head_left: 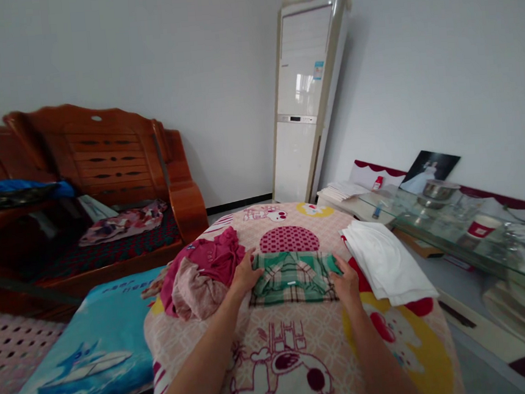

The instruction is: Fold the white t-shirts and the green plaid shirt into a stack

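A green, white and brown plaid shirt [292, 278], folded into a flat rectangle, lies on the cloth-covered round table. At its left edge is my left hand [246, 275], thumb on top and fingers closed around the fabric. My right hand [346, 279] pinches the upper right corner, its thumb and index finger on the cloth. Left of the shirt sits a crumpled heap with a dark pink garment [217, 256] and a pale pink garment [196, 292]. A folded white garment [382, 260] lies to the right.
The patterned tablecloth [297, 335] covers the table. A wooden sofa [111, 149] and a blue padded seat [100, 340] are at the left. Behind stands a tall white air conditioner [295, 96]. A glass-topped cabinet [435, 231] with a cup [482, 227] runs along the right.
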`<state>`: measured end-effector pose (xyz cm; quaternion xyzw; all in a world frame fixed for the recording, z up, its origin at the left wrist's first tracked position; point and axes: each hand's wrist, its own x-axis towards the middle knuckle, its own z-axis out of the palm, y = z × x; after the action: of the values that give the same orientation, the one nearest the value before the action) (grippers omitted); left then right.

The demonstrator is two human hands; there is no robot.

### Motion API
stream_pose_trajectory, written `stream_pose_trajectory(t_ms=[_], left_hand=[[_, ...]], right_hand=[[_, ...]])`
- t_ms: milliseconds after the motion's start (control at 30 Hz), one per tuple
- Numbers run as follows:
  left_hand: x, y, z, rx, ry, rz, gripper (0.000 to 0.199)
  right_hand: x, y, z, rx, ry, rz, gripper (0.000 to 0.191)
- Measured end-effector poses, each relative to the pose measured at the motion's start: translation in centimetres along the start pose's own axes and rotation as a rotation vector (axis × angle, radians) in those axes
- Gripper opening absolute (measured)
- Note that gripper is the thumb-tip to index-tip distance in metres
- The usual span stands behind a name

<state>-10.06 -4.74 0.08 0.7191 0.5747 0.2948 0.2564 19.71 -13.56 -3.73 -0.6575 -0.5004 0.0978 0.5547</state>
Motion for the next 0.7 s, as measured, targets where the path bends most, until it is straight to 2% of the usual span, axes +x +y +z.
stream_pose_trajectory(t_ms=[67,133,233,333,433,600,700], left_hand=[[0.4,-0.2,-0.3,-0.017,-0.068,0.055,0.064],[0.8,0.1,-0.6,0.002,-0.171,0.087,0.052],[1.9,2.0,-0.8,0.083,-0.223,0.122,0.043],[3.7,5.7,-0.3,0.198,-0.167,0.254,0.045],[5.7,10.4,1.1,0.298,-0.144,0.388,0.046],[8.4,17.8,4.6,0.342,-0.087,0.6,0.045],[9.9,22.2,7.0,0.301,-0.026,0.735,0.044]], right_hand=[[0.3,-0.2,-0.5,0.078,-0.027,0.058,0.052],[0.4,-0.7,-1.1,0.123,-0.046,0.109,0.046],[0.5,-1.8,-2.1,0.161,-0.001,0.153,0.037],[0.3,-3.0,-3.2,0.156,0.102,0.138,0.037],[-0.4,-4.0,-4.7,0.095,0.211,0.085,0.042],[-1.5,-5.2,-7.5,-0.022,0.483,-0.03,0.046],[-1.3,-5.6,-9.0,-0.121,0.605,-0.061,0.048]])
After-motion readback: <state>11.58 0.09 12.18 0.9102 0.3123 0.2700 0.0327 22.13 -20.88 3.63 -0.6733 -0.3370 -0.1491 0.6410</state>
